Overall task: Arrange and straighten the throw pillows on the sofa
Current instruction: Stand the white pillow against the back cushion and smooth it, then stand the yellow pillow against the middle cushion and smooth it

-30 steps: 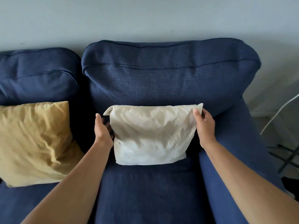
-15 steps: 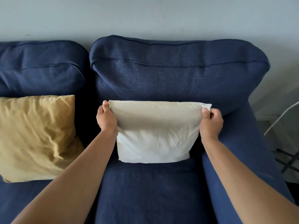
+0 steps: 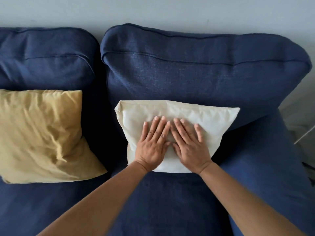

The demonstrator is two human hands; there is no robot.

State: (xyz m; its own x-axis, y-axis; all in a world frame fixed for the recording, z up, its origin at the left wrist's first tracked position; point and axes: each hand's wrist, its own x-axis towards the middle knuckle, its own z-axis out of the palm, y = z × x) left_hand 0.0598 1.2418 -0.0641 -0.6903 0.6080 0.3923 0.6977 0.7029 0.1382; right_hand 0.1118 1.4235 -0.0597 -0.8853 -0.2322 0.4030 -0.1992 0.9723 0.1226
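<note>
A cream throw pillow (image 3: 213, 120) leans upright against the right back cushion (image 3: 196, 72) of the dark blue sofa. My left hand (image 3: 153, 143) and my right hand (image 3: 189, 145) lie flat on its front, side by side, fingers spread and pointing up, thumbs nearly touching. Neither hand grips anything. A mustard yellow pillow (image 3: 42, 133), wrinkled, leans against the left back cushion (image 3: 46, 58) on the left seat.
The sofa's right armrest (image 3: 272, 167) rises just right of the cream pillow. A grey wall (image 3: 153, 11) stands behind the sofa. At the far right edge, floor and a thin white rod (image 3: 305, 135) show beside the armrest.
Both hands let go of the cream pillow's top corners and now press flat on its front. The pillow sits against the back cushion with its top edge less taut.
</note>
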